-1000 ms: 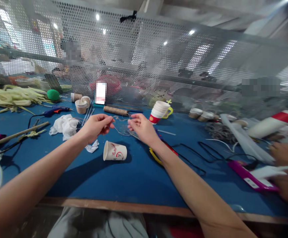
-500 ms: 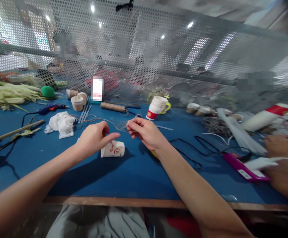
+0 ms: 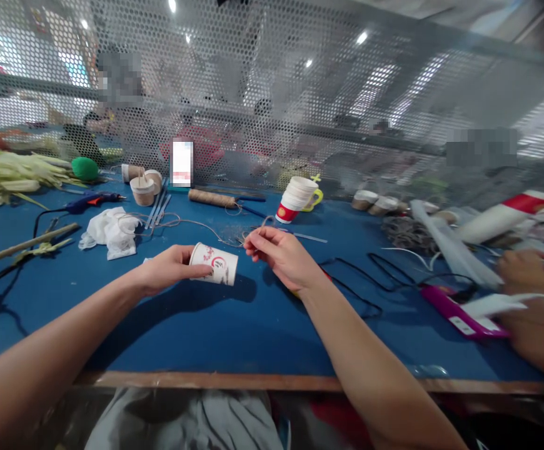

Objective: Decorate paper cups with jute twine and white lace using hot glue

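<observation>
My left hand (image 3: 171,267) is closed around a white paper cup (image 3: 216,264) with red and dark print, which lies on its side just above the blue table. Thumb on the near side, its other fingers are hidden behind the cup. To the right, my right hand (image 3: 276,253) pinches the end of a thin brown twine (image 3: 201,224). That twine runs left across the table toward a crumpled white cloth or bag (image 3: 111,230). Behind my right hand stands a stack of paper cups (image 3: 295,199), the lowest one red and white, with a yellow handle piece beside it.
A twine roll (image 3: 212,199), small tubs (image 3: 142,190), a lit phone (image 3: 181,164) and a blue glue gun (image 3: 94,201) lie at the back left. Pale husks (image 3: 14,175) fill the far left. At right are a purple power strip (image 3: 462,312), black cable and another person's hand (image 3: 529,275).
My left hand has come down and taken hold of the paper cup, which is lifted slightly from the table. The right hand keeps its pinch in nearly the same place.
</observation>
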The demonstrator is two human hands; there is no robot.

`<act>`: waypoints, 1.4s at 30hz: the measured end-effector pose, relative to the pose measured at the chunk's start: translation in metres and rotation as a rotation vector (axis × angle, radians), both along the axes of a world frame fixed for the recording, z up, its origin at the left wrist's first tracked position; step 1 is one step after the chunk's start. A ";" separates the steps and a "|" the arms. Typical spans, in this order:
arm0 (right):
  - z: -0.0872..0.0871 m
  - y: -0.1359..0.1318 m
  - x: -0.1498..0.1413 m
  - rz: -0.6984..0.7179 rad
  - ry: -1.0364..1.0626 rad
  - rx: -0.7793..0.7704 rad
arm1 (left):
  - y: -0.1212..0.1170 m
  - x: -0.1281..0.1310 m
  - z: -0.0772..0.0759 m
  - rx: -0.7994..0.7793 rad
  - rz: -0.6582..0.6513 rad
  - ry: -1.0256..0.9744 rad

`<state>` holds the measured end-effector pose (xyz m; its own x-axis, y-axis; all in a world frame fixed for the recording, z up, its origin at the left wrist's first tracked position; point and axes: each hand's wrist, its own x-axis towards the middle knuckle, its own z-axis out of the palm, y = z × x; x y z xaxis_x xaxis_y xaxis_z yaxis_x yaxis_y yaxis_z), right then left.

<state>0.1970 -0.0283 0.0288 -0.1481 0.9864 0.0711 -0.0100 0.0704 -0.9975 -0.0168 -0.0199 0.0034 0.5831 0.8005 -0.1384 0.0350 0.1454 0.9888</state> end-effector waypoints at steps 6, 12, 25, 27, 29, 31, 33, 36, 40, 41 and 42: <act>0.008 -0.011 -0.002 0.025 -0.049 0.121 | -0.005 0.000 0.006 -0.063 0.057 -0.151; 0.011 -0.020 -0.004 0.076 -0.286 0.289 | -0.007 0.003 0.006 -0.045 0.166 -0.153; 0.010 -0.020 -0.006 -0.036 -0.124 0.187 | -0.007 0.006 0.006 -0.092 0.217 -0.214; 0.012 -0.021 -0.006 -0.040 -0.151 0.208 | -0.007 0.006 0.007 -0.098 0.197 -0.239; 0.013 -0.022 -0.005 -0.035 -0.216 0.234 | -0.007 0.005 0.006 -0.075 0.195 -0.238; 0.014 -0.022 -0.005 -0.023 -0.290 0.259 | -0.007 0.005 0.005 -0.041 0.202 -0.226; 0.014 -0.021 -0.005 -0.007 -0.328 0.257 | -0.006 0.004 0.004 -0.004 0.210 -0.205; 0.013 -0.021 -0.006 0.004 -0.296 0.192 | -0.007 0.004 0.003 0.050 0.205 -0.168; 0.012 -0.021 -0.009 -0.006 -0.181 0.123 | -0.009 0.005 0.004 0.081 0.211 -0.140; 0.011 -0.021 -0.010 -0.007 -0.156 0.114 | -0.009 0.005 0.005 0.080 0.216 -0.143; 0.011 -0.020 -0.011 -0.006 -0.136 0.107 | -0.009 0.006 0.005 0.076 0.218 -0.149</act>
<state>0.1855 -0.0487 0.0393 -0.1579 0.9752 0.1551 0.1248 0.1755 -0.9765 -0.0112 -0.0292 0.0080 0.4052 0.9142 0.0018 -0.1358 0.0582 0.9890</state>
